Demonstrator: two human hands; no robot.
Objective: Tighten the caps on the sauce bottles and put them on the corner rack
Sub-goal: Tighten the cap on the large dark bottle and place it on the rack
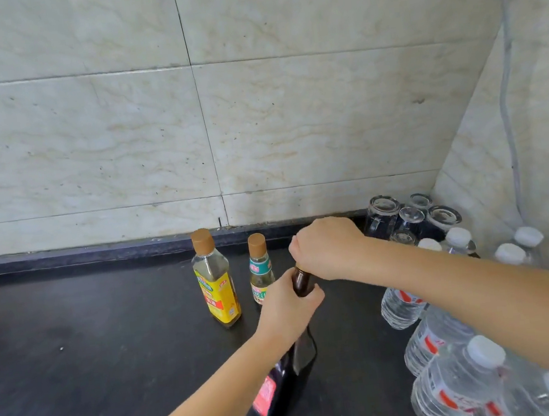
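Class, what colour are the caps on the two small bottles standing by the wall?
Both caps are light brown, clearest in the head view.

Bright, even daylight, soft shadows on dark counter (75,333), wide-angle bending at edges, slightly soft focus.

Dark bottle (287,377) with red label, yellow-labelled bottle (216,283) with tan cap, black counter (92,331), cream veined tiles (88,143).

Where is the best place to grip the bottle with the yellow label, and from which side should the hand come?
Grip the yellow-label bottle around its clear shoulder, just above the label. Come from the left-front: it stands upright, that side is open counter, and the small bottle stands close on its right.
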